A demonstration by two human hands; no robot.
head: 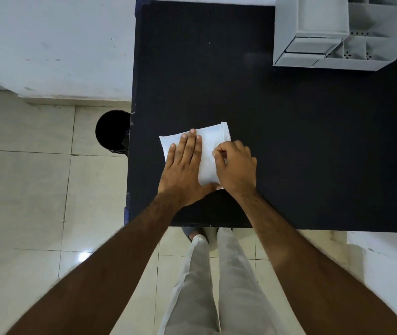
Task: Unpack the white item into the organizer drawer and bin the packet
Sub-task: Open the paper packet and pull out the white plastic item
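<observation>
Near the front-left corner of the black table [289, 141], the white packet [207, 151] lies flat, its long axis running from near-right to far-left, sealed short edge at the far right end.

Your left hand [183, 170] is spread flat, palm down, pressing on the packet's left half; it pins the packet, no grasp. Your right hand [236, 165] is curled at the packet's right long edge, thumb and forefinger pinched together on that edge. Whether they hold film or only touch it, you cannot tell from here.

Judgement: opening step, packet not yet torn, item still inside.

The relation that counts: the pinch sits on the right edge, the pinning hand is just beside it on the left. A pull away from the left hand, across the short axis, should open it.

Organizer [337, 39] stands at the far right corner, well apart from the packet; its drawer [308, 48] looks part open. Right hand is nearer to it.

Black bin [112, 131] sits on the floor just beside the table's left edge. Left hand is nearer to that.
</observation>
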